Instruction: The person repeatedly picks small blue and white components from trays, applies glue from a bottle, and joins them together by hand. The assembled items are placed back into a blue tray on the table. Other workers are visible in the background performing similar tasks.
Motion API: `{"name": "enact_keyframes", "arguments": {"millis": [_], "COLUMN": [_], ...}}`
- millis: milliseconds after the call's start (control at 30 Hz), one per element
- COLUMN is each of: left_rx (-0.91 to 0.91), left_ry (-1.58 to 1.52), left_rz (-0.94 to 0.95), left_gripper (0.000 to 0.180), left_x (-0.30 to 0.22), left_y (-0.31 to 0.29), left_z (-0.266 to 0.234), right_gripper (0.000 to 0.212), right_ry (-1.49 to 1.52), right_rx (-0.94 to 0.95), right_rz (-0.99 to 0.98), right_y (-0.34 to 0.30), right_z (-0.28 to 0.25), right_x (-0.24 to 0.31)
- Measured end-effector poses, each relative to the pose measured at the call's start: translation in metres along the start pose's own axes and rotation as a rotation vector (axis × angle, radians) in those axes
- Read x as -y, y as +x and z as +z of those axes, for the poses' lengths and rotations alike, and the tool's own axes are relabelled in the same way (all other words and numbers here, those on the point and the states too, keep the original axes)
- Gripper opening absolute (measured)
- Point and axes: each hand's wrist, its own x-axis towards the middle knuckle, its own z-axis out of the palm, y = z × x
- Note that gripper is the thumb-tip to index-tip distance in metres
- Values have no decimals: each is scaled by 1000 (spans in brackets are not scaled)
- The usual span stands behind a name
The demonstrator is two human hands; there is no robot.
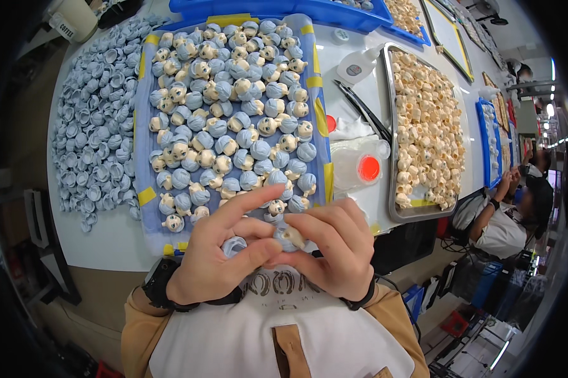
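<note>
In front of my chest, my right hand (pixel 336 247) pinches a small doll head (pixel 290 239) with pale blue hair and a cream underside. The thumb of my left hand (pixel 224 252) presses at the head's left side, its index finger stretched out above. A loose, hollow blue hair shell (pixel 233 246) is tucked in the left palm under the curled fingers. Just beyond my hands lies a cloth-lined tray (pixel 146 220) edged with yellow tape, holding rows of doll heads (pixel 221 165) with blue hair. My fingers hide part of the held head.
A heap of blue hair shells (pixel 98 138) covers the table's left side. To the right stand a metal tray (pixel 392 126) of cream face pieces (pixel 426 126), black tweezers (pixel 364 108), a white bottle (pixel 359 65) and a clear bottle with a red cap (pixel 368 168). A co-worker (pixel 508 220) sits far right.
</note>
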Motion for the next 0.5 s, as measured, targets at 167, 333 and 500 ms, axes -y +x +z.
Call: {"name": "enact_keyframes", "arguments": {"millis": [167, 333, 500], "left_rx": [179, 294, 359], "left_ry": [-83, 150, 417], "left_rz": [-325, -177, -128], "left_gripper": [44, 33, 27], "left_x": [-12, -3, -12], "left_y": [-3, 1, 4], "left_z": [-7, -9, -17], "right_gripper": [38, 38, 52], "right_ry": [4, -2, 94], "right_rx": [-21, -43, 59], "right_rz": [-86, -128, -130], "right_y": [-7, -8, -9], "right_z": [2, -4, -7], "right_x": [-3, -2, -6]}}
